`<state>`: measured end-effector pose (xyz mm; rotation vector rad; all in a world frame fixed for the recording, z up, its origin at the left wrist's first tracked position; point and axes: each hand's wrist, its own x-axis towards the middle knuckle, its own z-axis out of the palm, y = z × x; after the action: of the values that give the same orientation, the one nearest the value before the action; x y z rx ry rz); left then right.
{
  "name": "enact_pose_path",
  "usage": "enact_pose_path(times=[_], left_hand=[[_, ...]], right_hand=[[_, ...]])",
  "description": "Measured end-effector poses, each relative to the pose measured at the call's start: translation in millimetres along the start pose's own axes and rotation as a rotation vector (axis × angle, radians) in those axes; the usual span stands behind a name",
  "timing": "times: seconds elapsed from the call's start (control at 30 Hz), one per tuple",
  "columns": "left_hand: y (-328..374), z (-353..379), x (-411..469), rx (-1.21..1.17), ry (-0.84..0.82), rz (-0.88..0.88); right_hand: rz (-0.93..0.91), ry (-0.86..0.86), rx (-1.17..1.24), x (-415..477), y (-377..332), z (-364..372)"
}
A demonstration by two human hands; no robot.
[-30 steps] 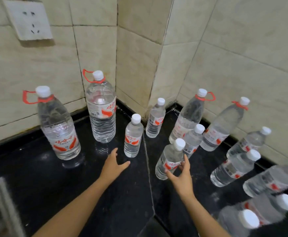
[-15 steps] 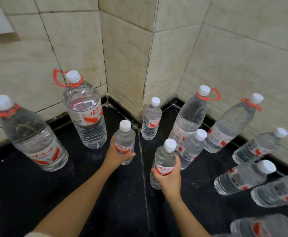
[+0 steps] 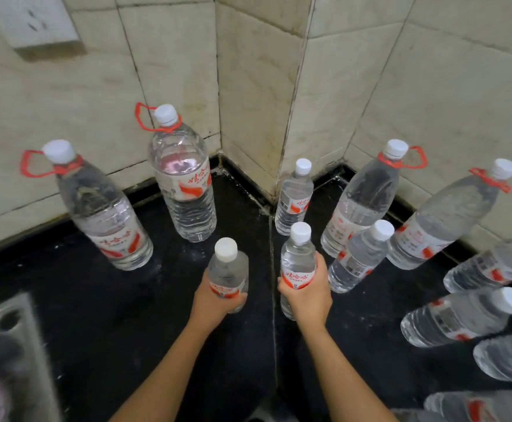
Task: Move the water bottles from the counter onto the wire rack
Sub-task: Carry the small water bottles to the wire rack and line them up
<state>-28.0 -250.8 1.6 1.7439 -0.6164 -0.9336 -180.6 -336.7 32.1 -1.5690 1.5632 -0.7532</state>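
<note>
Clear plastic: two small bottles, upright.
Left hand (image 3: 215, 296): wrapped round left bottle (image 3: 228, 275).
Right hand (image 3: 308, 295): wrapped round right bottle (image 3: 297, 263), nearer counter seam (image 3: 272, 245).

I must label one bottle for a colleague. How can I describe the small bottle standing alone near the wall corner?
Find the tiled wall corner above the black counter. The small bottle stands at its foot, untouched, smaller than the big bottle with a red handle beside it.

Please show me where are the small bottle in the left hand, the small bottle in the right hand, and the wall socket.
left-hand bottle (image 3: 228, 274): head view, clear body
right-hand bottle (image 3: 298, 260): head view, clear shoulder
wall socket (image 3: 32, 19): head view, white faceplate
</note>
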Motion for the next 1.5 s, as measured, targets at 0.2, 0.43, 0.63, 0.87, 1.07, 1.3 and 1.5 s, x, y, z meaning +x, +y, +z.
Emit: enact_pose_path(times=[0.2,0.43,0.63,0.87,1.07,1.3,1.5], left_hand=[[-17,-22,-41,-0.067,0.143,-0.049],[-38,-40,-88,-0.049,0.256,-0.04],[-46,-50,-126,-0.064,0.206,-0.011],[-57,-108,-157,-0.087,-0.076,-0.006],[-64,-140,-190,-0.1,-0.16,-0.029],[-35,-105,-243,-0.056,-0.423,0.114],[-24,-53,-301,0.0,-0.646,0.179]], right_hand=[[-0.083,-0.117,-0.14,-19,0,11],[-0.135,-0.206,-0.229,-55,-5,10],[-0.07,-0.206,-0.168,-113,8,0],[-0.037,-0.197,-0.16,-200,5,-18],[-0.026,-0.047,-0.071,-293,2,-35],[0.062,0.194,-0.041,-370,21,-80],[0.137,0.406,-0.017,-425,48,-135]])
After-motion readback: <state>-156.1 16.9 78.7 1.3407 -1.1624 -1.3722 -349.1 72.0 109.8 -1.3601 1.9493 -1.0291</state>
